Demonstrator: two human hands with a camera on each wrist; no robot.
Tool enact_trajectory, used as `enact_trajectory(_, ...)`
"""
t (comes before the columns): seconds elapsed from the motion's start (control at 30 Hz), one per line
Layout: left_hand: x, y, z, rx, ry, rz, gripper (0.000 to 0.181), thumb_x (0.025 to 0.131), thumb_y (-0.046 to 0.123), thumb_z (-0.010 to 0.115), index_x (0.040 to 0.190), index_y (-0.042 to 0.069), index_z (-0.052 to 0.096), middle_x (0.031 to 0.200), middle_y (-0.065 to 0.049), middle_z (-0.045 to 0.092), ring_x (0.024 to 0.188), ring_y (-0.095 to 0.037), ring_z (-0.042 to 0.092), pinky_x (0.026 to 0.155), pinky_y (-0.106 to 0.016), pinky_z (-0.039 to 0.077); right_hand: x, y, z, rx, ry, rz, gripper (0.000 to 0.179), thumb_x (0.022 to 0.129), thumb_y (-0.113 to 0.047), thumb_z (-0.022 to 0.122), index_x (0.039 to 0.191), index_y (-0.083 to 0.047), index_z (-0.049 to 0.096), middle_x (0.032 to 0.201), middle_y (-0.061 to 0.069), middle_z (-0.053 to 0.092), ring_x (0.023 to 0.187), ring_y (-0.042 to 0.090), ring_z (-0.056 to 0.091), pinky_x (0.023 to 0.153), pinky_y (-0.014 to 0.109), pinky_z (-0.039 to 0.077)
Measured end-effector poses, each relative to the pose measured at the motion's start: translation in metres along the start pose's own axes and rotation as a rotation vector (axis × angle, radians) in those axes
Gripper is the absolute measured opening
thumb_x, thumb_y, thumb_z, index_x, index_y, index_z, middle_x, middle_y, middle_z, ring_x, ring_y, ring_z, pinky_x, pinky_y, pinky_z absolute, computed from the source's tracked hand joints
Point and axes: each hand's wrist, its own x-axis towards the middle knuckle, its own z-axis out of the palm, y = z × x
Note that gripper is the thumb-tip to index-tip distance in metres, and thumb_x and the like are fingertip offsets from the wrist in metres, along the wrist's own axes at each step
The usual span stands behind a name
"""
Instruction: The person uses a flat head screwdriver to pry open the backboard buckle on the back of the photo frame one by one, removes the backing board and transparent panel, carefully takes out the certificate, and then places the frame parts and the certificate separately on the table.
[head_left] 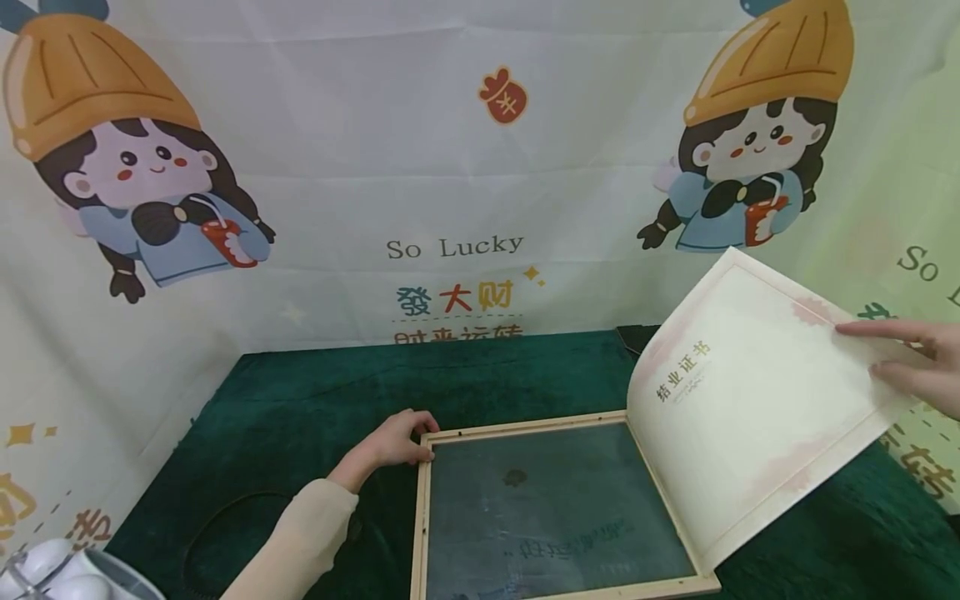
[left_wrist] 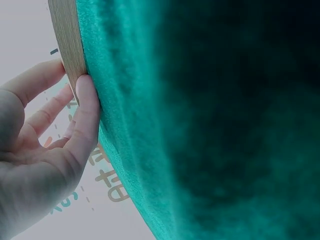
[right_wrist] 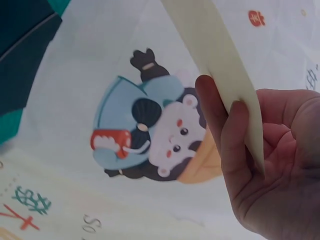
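Observation:
A light wooden picture frame (head_left: 540, 425) lies on the green cloth, with a dark, see-through pane (head_left: 555, 500) inside it that reflects the backdrop. My left hand (head_left: 393, 440) holds the frame's far left corner, and in the left wrist view its fingers and thumb pinch the wooden edge (left_wrist: 67, 37). A cream certificate (head_left: 765, 400) with gold Chinese lettering rises from the frame's right side, bent and tilted up. My right hand (head_left: 930, 362) grips its right part; the right wrist view shows the sheet (right_wrist: 220, 55) between the fingers and thumb.
Dark green cloth (head_left: 322, 383) covers the table. A printed white backdrop (head_left: 337, 167) hangs behind it. At the lower left is a white container (head_left: 123, 575) with white round things. A dark cable (head_left: 225, 504) curves beside the left sleeve. A dark flat object (head_left: 633, 337) lies behind the certificate.

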Motion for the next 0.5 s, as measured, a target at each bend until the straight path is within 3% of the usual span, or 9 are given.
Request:
enact_trajectory(0.1,0.000,0.000,-0.001,0.005,0.001,-0.003,0.025,0.075,0.002,0.067,0.098,0.004,0.056,0.089,-0.009,0.047,0.056,-0.015,0.051,0.053,-0.029,0.044,-0.002,0.010,-0.004,0.046,0.110,-0.066,0.046,0.071,0.019,0.054,0.109,-0.006,0.061,0.111,-0.012,0.053,0.072,-0.010,0.045,0.053,0.006,0.037)
enact_trajectory(0.2,0.000,-0.001,-0.001,0.001,-0.004,0.003,0.025,0.076,0.002,0.067,0.098,0.004,0.056,0.089,-0.010,0.047,0.056,-0.016,0.051,0.053,-0.029,0.045,-0.004,0.017,-0.005,0.053,0.163,-0.153,0.055,0.067,0.024,0.054,0.107,-0.013,0.063,0.101,-0.038,0.041,0.080,-0.015,0.042,0.062,0.001,0.034)
enact_trajectory(0.33,0.000,-0.003,-0.001,-0.005,-0.010,0.002,0.024,0.076,0.002,0.067,0.098,0.005,0.056,0.089,-0.010,0.046,0.056,-0.016,0.051,0.052,-0.029,0.045,-0.005,0.016,-0.008,0.025,0.165,-0.234,0.057,0.067,0.026,0.052,0.109,-0.010,0.063,0.106,-0.035,0.042,0.089,-0.015,0.042,0.067,0.001,0.034)
enact_trajectory(0.5,-0.001,-0.004,-0.001,-0.015,-0.014,-0.010,0.025,0.076,0.001,0.066,0.098,0.005,0.056,0.090,-0.010,0.046,0.056,-0.017,0.051,0.052,-0.030,0.044,-0.003,0.014,-0.009,-0.012,0.142,-0.266,0.058,0.065,0.030,0.047,0.106,-0.007,0.063,0.105,-0.037,0.039,0.087,-0.018,0.040,0.063,0.001,0.036)
